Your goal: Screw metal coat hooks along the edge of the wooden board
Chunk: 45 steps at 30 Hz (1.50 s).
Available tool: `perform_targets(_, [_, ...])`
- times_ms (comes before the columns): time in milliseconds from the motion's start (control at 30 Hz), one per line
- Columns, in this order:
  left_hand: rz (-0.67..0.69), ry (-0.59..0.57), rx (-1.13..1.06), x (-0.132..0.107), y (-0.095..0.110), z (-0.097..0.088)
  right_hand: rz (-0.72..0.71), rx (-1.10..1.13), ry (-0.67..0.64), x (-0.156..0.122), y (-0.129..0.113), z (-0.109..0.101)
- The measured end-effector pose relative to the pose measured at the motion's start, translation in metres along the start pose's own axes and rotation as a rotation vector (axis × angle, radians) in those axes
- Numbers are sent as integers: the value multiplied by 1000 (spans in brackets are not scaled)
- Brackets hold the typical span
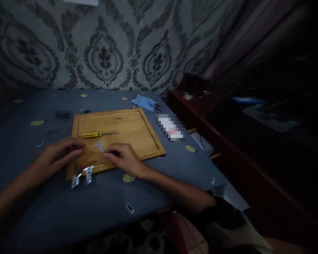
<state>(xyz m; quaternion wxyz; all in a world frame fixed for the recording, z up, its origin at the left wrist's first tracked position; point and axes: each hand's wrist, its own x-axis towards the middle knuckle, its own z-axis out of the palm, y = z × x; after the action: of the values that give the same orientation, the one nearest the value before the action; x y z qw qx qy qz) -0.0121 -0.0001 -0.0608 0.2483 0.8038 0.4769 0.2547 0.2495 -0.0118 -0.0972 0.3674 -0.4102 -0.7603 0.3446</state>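
Note:
A wooden panel [127, 127] with a raised border lies flat on the table. My right hand [124, 157] is over its near part, thumb and fingers pinched on a small clear plastic bag [99, 145]; what the bag holds is too blurred to tell. At the panel's left edge is my left hand [62, 152], its thumb and fingers slightly apart with nothing visible between them. A yellow-handled screwdriver [92, 135] rests on the panel beyond both hands. Two shiny metal pieces, which look like hinges [88, 174], sit at the near left corner.
The blue patterned cloth [100, 204] covers the table. Past the panel are a light blue rag [145, 102] and a dark object [62, 115]. A blurred white packet [170, 127] lies to the right. Dark red furniture [201, 123] stands along the table's right side.

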Motion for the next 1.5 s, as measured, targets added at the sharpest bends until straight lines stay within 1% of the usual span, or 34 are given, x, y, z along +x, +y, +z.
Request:
perform_targets(33, [27,-87,-13,-2,7,-1,53,74,29,-9,1,-1])
perform_targets(100, [-3,-155,-10,-5,14,-2,154,215,64,-26,1,-4])
perform_targets(133, [8,-183,-6,-6,15,-1,198,277,65,-33,1,-5])
perform_targets(200, [19,-194,-1,-9,14,1,273,374,66,-45,-2,-5])
perform_targets(267, [40,-180,-16,-11,14,5,333,442,63,-53,-7,-2])
perform_targets(333, [59,-179,-24,-12,15,7,377,488,41,-57,-13,3])
perform_targets(433, [109,-235,-16,-14,21,9,419,539,-15,-56,-21,11])
perform_targets(533, [180,-286,23,-17,24,11,441,578,-79,-54,-24,17])
perform_targets(633, [207,-293,99,-20,25,13,460,605,-119,-51,-23,21])
perform_targets(733, [192,-314,145,-22,25,13,483,604,-132,-50,-21,24])
perform_targets(900, [172,-322,138,-21,26,12,499,590,-158,-47,-21,25])
perform_targets(1167, [132,-391,70,-20,23,1,489,584,-208,-42,-21,25])
perform_targets(1500, [158,-409,83,-20,23,1,462,565,-217,-40,-21,28])
